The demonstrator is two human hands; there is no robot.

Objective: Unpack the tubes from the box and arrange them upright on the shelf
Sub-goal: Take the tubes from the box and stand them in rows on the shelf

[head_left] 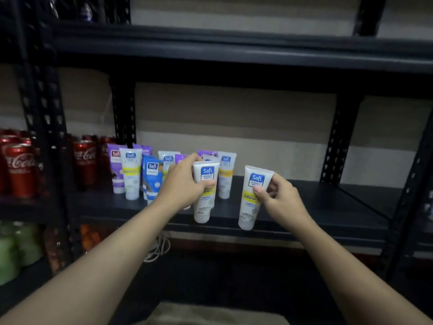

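The left hand (181, 184) grasps one white tube (205, 195) upright on the dark shelf (304, 202). The right hand (278, 195) grips another tube (251, 200) just beside it.

You have two white tubes with a blue Safi label and a yellow band in hand at the front edge of the dark shelf (316, 198). The left tube (205, 193) stands cap-down and nearly upright. The right tube (251, 198) leans slightly, top tipped to the right. Behind them, a cluster of standing tubes (145, 174), white, purple and blue, fills the shelf's left part, caps down.
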